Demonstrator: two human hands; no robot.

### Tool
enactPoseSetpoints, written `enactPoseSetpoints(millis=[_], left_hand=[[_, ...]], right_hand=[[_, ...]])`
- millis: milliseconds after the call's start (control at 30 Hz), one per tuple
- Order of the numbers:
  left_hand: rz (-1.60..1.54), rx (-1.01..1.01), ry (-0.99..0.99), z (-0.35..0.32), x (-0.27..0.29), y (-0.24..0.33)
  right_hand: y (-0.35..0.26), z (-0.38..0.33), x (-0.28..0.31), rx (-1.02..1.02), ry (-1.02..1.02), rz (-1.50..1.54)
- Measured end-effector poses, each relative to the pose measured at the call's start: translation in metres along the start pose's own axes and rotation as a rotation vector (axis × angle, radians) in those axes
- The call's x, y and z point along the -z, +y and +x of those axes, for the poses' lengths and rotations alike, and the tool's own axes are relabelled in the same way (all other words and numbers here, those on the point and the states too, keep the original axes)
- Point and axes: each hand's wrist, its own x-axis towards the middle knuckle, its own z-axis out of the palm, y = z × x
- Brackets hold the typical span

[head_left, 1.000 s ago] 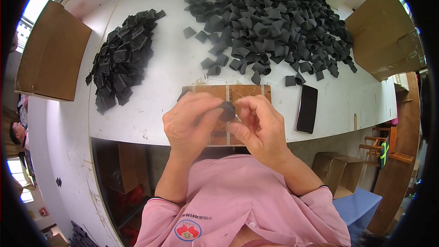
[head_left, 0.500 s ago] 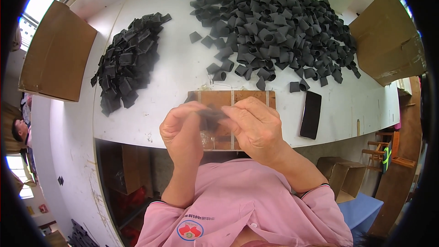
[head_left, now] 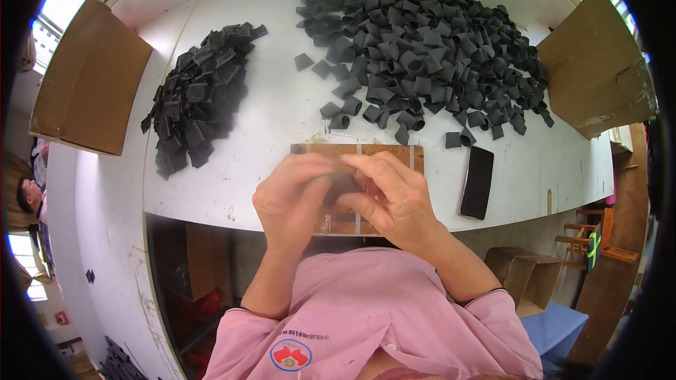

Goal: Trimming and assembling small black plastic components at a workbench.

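Note:
Between my two hands, above a brown board (head_left: 384,148) with pale strips, is a small dark piece of soft sheet material (head_left: 343,184). Its outline is blurred and mostly covered by fingers. My left hand (head_left: 292,193) is curled round its left side and smeared by motion. On the other side, my right hand (head_left: 396,190) pinches it with thumb and fingers. Beyond the board spreads a big heap of black tube-shaped sleeves (head_left: 422,53), several lying loose at its near edge. Flatter black pieces form a smaller pile (head_left: 201,98) at the left.
A black phone (head_left: 477,183) lies right of the board. Cardboard boxes stand at the table's left (head_left: 88,84) and right (head_left: 598,63) ends. Below the right edge are an open carton (head_left: 524,278) and a wooden stool (head_left: 581,243). Another person (head_left: 29,195) is at the far left.
My fingers have closed in further round the dark piece, and my left hand has turned and shifted slightly right. The piles and phone stay where they were.

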Motion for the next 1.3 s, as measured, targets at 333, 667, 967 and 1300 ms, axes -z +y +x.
enactPoseSetpoints(millis=[333,667,967,1300], left_hand=[[-0.090,0.030,0.044,-0.007,0.002,-0.013],[0.239,-0.171,-0.147,0.007,0.000,-0.004],[0.669,0.174,0.029,-0.032,0.010,-0.068],[1.119,0.181,-0.115,-0.067,0.014,-0.108]], right_hand=[[0.019,-0.001,-0.008,0.329,0.011,-0.340],[0.021,-0.006,-0.013,0.372,0.123,-0.435],[0.051,0.039,0.033,-0.271,0.205,0.123],[0.065,-0.077,-0.022,-0.616,-0.179,0.252]])
